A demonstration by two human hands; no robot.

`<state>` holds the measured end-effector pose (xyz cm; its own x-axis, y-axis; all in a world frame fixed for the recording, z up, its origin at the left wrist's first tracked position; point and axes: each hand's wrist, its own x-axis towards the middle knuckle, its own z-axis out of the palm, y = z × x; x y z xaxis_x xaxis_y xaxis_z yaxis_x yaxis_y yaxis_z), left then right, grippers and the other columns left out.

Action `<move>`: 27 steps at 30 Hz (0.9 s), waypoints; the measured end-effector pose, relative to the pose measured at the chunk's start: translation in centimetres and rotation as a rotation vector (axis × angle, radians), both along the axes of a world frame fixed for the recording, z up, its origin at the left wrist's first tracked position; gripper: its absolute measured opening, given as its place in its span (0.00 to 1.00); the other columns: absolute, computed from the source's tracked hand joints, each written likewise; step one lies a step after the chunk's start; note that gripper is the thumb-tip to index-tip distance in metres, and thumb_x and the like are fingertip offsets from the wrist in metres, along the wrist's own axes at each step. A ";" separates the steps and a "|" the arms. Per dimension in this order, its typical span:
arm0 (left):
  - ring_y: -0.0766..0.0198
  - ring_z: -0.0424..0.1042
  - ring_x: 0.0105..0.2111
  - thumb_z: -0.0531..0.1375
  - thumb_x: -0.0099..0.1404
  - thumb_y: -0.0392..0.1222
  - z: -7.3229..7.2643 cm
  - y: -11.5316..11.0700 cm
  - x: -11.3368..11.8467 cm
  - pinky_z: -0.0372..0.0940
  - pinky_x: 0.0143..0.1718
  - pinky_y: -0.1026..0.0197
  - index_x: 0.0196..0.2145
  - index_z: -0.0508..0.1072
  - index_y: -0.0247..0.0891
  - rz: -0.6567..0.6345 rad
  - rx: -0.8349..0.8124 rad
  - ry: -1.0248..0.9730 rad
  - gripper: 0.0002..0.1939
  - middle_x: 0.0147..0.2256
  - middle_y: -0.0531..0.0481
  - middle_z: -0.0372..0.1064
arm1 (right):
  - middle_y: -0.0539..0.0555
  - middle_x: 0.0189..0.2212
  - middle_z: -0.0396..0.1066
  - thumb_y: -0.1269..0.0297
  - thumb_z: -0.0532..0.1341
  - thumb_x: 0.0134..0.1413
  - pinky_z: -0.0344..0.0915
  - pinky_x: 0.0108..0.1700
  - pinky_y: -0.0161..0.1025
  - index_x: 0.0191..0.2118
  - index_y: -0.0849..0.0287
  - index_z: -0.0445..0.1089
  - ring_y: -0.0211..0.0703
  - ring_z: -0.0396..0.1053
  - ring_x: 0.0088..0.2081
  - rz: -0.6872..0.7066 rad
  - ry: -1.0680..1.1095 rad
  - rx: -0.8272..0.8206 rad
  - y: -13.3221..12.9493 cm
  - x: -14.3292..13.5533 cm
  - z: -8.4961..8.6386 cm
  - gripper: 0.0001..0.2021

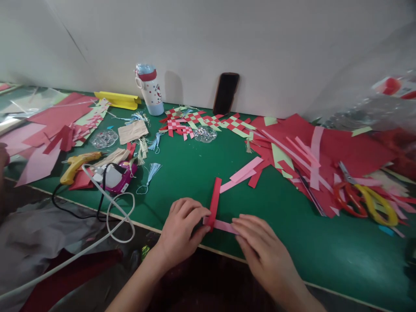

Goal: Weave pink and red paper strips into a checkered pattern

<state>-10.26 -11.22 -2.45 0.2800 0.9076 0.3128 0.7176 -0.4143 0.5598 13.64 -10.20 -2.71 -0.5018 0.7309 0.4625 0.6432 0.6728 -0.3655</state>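
Note:
Near the front edge of the green table, a red paper strip [215,199] crosses a pink paper strip [225,226] close to the pink one's left end. My left hand [183,229] pinches the two strips where they cross. The right end of the pink strip is between the thumb and fingers of my right hand [260,245]. Just beyond the hands, two overlapping pink strips [243,173] lie on the table.
Scissors [377,201] and red and pink paper lie at the right. A yellow glue gun [78,167] with cables is at the left. Along the wall stand a bottle [151,93] and a phone [225,93], with woven paper pieces [211,121] in front.

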 end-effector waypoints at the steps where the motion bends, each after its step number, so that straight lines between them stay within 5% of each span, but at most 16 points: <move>1: 0.53 0.63 0.51 0.59 0.67 0.38 0.1 0.0 -0.1 0.58 0.51 0.49 0.46 0.71 0.43 -0.027 0.024 0.014 0.10 0.47 0.46 0.69 | 0.56 0.47 0.76 0.70 0.57 0.61 0.71 0.52 0.48 0.51 0.55 0.72 0.49 0.70 0.54 0.050 -0.064 0.027 -0.3 0.1 -0.2 0.14; 6: 0.49 0.59 0.56 0.63 0.65 0.45 0.3 0.7 -0.1 0.55 0.53 0.44 0.48 0.74 0.50 -0.112 0.012 0.168 0.13 0.53 0.49 0.67 | 0.55 0.52 0.74 0.72 0.55 0.61 0.69 0.53 0.51 0.53 0.57 0.72 0.51 0.65 0.58 0.136 -0.241 0.093 -0.8 0.1 -0.5 0.17; 15: 0.51 0.59 0.55 0.59 0.65 0.36 0.4 1.0 -0.9 0.57 0.54 0.45 0.48 0.74 0.47 -0.042 0.005 0.191 0.14 0.52 0.47 0.68 | 0.56 0.52 0.74 0.72 0.55 0.61 0.69 0.54 0.53 0.51 0.57 0.73 0.51 0.64 0.59 0.160 -0.237 0.047 -0.7 0.5 -0.4 0.16; 20: 0.51 0.62 0.53 0.62 0.65 0.40 0.3 0.8 -0.8 0.57 0.53 0.44 0.47 0.75 0.47 -0.039 0.002 0.182 0.13 0.49 0.47 0.69 | 0.56 0.52 0.74 0.71 0.55 0.60 0.69 0.54 0.54 0.51 0.56 0.73 0.52 0.64 0.59 0.162 -0.221 0.001 -0.8 0.6 -0.5 0.16; 27: 0.57 0.66 0.48 0.53 0.69 0.33 0.0 0.3 -0.6 0.61 0.51 0.50 0.44 0.75 0.41 -0.003 0.107 0.139 0.13 0.44 0.47 0.72 | 0.55 0.53 0.73 0.71 0.55 0.61 0.69 0.54 0.53 0.51 0.56 0.72 0.52 0.64 0.59 0.155 -0.242 0.012 -0.6 0.5 -0.3 0.16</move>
<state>-10.86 -10.95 -2.42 0.3300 0.8703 0.3656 0.7834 -0.4686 0.4083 14.15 -10.79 -3.05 -0.7041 0.6318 0.3243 0.5996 0.7736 -0.2052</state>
